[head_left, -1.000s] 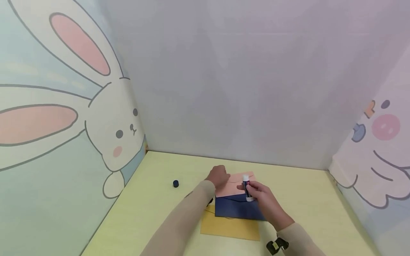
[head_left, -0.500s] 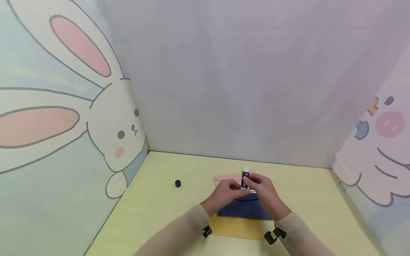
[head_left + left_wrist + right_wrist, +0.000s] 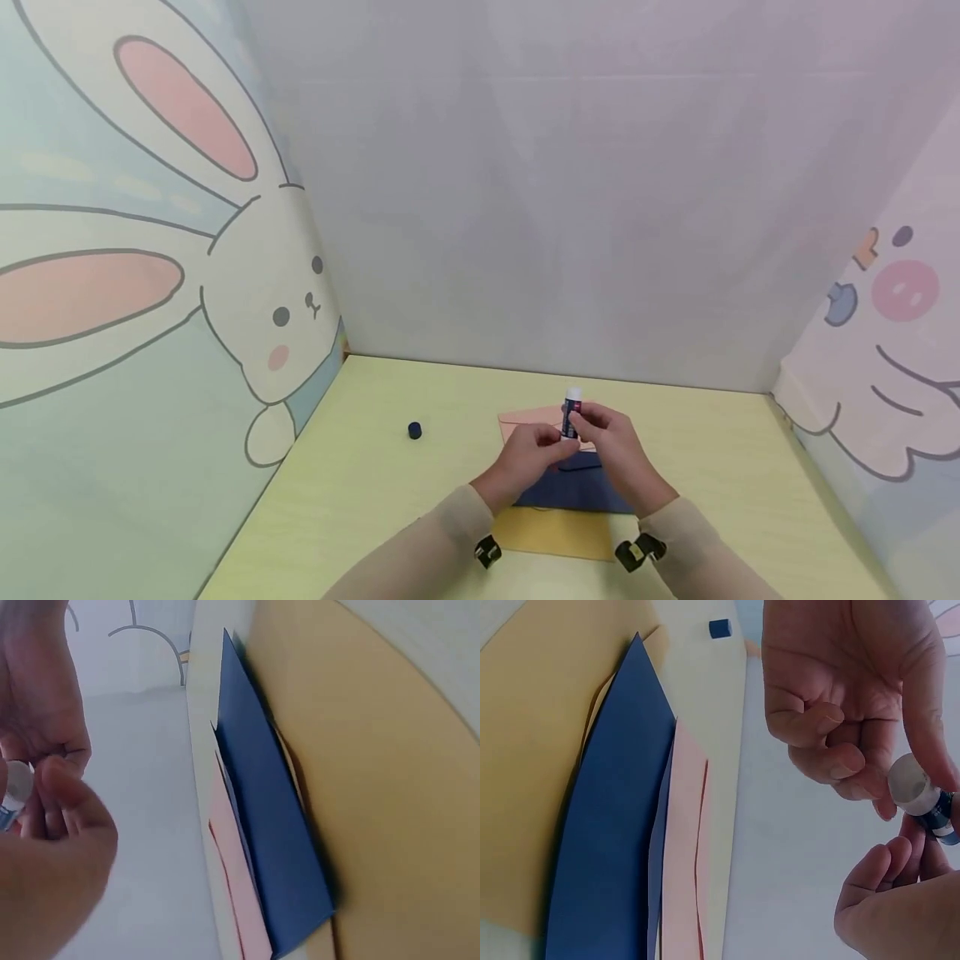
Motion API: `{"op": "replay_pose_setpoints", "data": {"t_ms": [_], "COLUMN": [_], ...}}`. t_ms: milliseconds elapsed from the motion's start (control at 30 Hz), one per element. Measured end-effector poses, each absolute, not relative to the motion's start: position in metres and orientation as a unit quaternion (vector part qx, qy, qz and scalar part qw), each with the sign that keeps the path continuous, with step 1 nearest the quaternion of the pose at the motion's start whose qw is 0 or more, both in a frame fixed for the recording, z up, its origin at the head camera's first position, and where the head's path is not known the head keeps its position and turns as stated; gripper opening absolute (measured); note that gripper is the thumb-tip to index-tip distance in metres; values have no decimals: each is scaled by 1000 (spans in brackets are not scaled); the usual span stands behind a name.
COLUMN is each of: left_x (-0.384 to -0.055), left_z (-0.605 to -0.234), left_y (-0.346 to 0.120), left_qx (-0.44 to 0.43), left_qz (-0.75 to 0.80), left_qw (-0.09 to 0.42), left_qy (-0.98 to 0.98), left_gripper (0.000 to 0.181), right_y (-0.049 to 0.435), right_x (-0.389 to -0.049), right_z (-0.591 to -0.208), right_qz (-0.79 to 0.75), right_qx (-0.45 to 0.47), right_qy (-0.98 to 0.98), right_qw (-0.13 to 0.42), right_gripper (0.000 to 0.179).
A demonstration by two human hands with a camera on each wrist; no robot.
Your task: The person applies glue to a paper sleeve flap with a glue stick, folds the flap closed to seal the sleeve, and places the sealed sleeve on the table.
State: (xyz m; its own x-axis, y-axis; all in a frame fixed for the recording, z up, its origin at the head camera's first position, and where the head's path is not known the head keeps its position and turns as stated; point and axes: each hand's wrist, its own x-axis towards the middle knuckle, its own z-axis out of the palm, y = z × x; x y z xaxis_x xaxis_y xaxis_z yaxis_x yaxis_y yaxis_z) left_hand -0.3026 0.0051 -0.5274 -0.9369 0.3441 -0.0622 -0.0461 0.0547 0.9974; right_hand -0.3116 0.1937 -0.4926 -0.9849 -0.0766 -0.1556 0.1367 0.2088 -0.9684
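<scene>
An uncapped glue stick [image 3: 572, 415] stands roughly upright above the envelopes, white end up. My right hand [image 3: 621, 454] grips its dark barrel between thumb and fingers. Thumb and fingers of my left hand [image 3: 523, 460] pinch its white base, which the right wrist view shows as a round white end [image 3: 913, 784]. Beneath the hands lie overlapping envelopes: a pink envelope [image 3: 522, 415] at the back, a navy envelope [image 3: 573, 490] in the middle and a yellow envelope [image 3: 555, 533] in front. The hands cover part of the pink and navy ones.
A small dark cap [image 3: 415, 431] sits on the pale yellow table [image 3: 360, 500], left of the envelopes. A plain grey wall [image 3: 525, 208] rises behind the table, with cartoon-printed panels at both sides.
My left hand has come off the pink envelope and moved right and nearer, onto the glue stick's base. The right hand has raised the stick slightly. Over the last half second little has moved.
</scene>
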Motion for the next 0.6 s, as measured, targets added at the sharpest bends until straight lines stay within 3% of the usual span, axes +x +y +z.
{"op": "replay_pose_setpoints", "data": {"t_ms": [200, 300, 467, 600], "left_x": [-303, -302, -301, -300], "left_z": [-534, -536, -538, -539], "left_y": [5, 7, 6, 5], "left_qx": [100, 86, 90, 101], "left_qz": [785, 812, 815, 801], "left_qw": [304, 352, 370, 333], "left_qy": [531, 458, 436, 487], "left_gripper": [44, 43, 40, 44], "right_y": [194, 194, 195, 198], "right_x": [-311, -311, -310, -309], "right_z": [-493, -493, -494, -493], "right_qz": [-638, -651, -660, -649], "right_qx": [12, 9, 2, -8], "right_qy": [764, 751, 742, 751], "right_qw": [96, 108, 120, 121], "right_gripper": [41, 43, 44, 44]}}
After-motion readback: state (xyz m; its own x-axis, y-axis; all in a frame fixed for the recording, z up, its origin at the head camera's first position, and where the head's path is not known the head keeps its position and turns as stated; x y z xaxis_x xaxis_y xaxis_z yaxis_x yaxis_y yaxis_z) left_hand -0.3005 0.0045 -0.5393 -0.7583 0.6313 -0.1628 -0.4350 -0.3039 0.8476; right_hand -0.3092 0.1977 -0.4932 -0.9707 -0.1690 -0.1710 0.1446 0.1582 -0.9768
